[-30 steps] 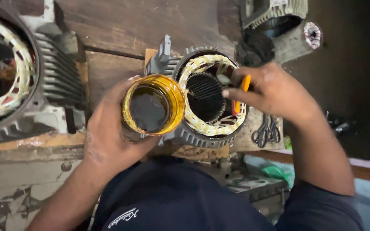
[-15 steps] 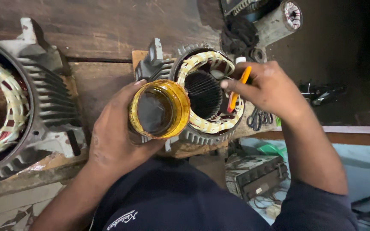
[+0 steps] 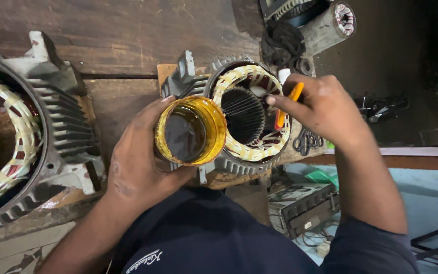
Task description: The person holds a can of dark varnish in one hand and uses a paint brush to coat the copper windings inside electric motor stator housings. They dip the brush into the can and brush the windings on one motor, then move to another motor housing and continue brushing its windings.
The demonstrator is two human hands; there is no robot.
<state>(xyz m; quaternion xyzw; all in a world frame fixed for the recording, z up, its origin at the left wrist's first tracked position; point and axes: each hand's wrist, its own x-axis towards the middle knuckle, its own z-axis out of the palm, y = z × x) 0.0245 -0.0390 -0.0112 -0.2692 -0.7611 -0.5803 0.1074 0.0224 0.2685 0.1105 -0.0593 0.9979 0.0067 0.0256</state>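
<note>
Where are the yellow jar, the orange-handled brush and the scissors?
yellow jar [image 3: 191,131], head view, on the dark liquid inside its open mouth.
orange-handled brush [image 3: 294,93], head view, on the orange handle by the right hand's fingers.
scissors [image 3: 305,140], head view, on the finger loops.

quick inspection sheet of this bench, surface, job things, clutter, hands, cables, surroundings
surface: worn dark wooden bench, scratched and stained.
job's things: small motor stator with banded cream windings lies on the bench, bore facing up; yellow-tinted jar of dark liquid beside it; orange-handled tool reaches into the stator's windings.
clutter: larger finned stator at the left edge; scissors by the small stator; grey cylindrical part and black cloth further back.
grippers: left hand wraps the jar; right hand pinches the orange-handled tool.
cables: thin wires below the bench edge near a grey box.
surroundings: pale floor at lower right.
</note>
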